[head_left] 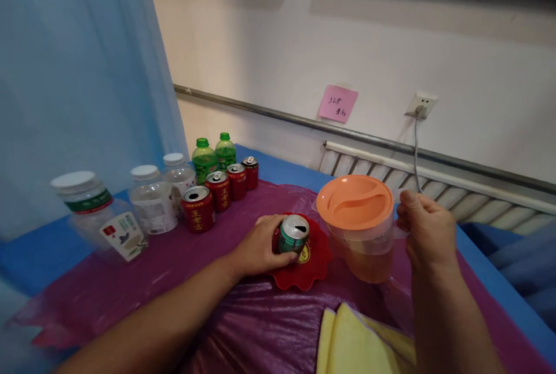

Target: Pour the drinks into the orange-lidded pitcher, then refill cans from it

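Note:
My left hand (264, 245) is wrapped round an opened green can (292, 236) with a silver top. Under the can lies a red dish with a wavy rim (319, 255), a yellow emblem partly showing on it. My right hand (428, 223) is closed round the handle side of a clear plastic pitcher (367, 255); the handle itself is mostly hidden by the fingers. An orange lid (355, 203) covers the pitcher, and brownish liquid shows in its lower part. The pitcher is upright, just right of the can and apart from it.
Several red cans (198, 210) stand in a row at left, with two green-capped bottles (204, 160) behind. Clear jars with white lids (104, 217) are farther left. A folded yellow cloth (362, 342) lies in front on the purple sheet (256, 327). A radiator (373, 164) is behind.

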The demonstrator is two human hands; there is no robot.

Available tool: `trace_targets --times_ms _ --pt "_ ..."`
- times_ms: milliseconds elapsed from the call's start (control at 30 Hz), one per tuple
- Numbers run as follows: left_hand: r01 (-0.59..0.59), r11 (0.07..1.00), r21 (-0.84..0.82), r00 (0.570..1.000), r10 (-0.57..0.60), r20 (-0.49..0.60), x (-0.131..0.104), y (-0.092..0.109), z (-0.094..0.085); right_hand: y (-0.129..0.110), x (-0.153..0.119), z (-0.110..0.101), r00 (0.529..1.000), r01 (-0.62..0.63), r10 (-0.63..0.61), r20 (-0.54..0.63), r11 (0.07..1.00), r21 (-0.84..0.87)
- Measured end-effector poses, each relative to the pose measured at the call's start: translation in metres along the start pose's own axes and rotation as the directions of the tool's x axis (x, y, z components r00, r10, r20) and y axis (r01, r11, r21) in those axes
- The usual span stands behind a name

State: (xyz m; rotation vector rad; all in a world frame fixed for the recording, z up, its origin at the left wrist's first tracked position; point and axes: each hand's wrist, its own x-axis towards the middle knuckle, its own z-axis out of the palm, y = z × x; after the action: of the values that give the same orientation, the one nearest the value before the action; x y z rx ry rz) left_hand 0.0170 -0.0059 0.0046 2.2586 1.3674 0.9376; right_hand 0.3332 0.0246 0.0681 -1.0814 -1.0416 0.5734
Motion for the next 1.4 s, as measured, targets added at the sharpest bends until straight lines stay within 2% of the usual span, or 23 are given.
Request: trace_targets --times_ms 400,600,733,1400 --pt "0.051 0.998 0.029 0.997 -0.049 -0.054 0.003 -0.007 -0.014 0.009 0.001 0.0 1.0 0.021 -0.021 0.003 0.994 -0.11" --pt "0.045 0.998 0.031 0.999 -0.045 -0.009 0.003 -0.009 -0.012 0.013 -0.001 0.005 0.999 0.033 -0.027 0.042 0.985 -0.171" --pt "0.052 0.998 0.038 0.998 -0.053 0.026 0.003 -0.009 -0.012 0.012 -0.003 0.004 0.999 -0.003 0.011 0.047 0.987 -0.16" --pt "0.06 0.998 0.022 0.997 -0.061 0.047 0.002 -0.01 -0.007 -0.007 -0.014 0.009 0.997 0.058 -0.036 0.066 0.923 -0.382"
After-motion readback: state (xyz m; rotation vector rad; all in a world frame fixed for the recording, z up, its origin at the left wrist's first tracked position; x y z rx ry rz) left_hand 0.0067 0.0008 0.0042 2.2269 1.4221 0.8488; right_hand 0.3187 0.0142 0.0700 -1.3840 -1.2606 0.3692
